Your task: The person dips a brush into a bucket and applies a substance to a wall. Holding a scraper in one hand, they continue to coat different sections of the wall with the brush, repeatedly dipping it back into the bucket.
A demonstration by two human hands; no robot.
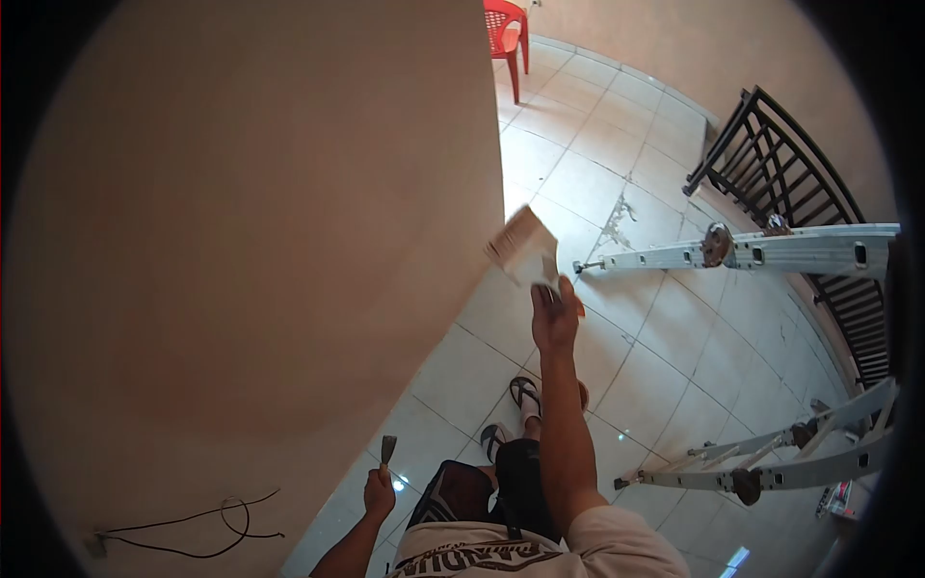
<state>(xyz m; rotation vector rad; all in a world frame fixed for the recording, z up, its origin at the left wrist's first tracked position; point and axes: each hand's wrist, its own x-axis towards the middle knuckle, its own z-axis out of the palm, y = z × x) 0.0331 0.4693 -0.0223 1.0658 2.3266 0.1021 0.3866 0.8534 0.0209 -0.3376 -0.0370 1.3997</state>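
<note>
My right hand (556, 318) is raised at the centre, closed round the handle of a wide, pale brush (525, 247). The brush's bristles point up and left near the edge of the brown wall (260, 222); a gap to the wall cannot be judged. Lower down, my left hand (380, 491) is closed round a small tool (388, 449) with a dark, narrow blade or bristle end pointing up. It is too small to tell which.
An aluminium ladder (809, 252) spreads its legs at the right, over white floor tiles (674, 337). Behind it is a black metal railing (785, 154). A red chair (506, 34) stands at the top. Black wires (173, 526) stick out of the wall at lower left.
</note>
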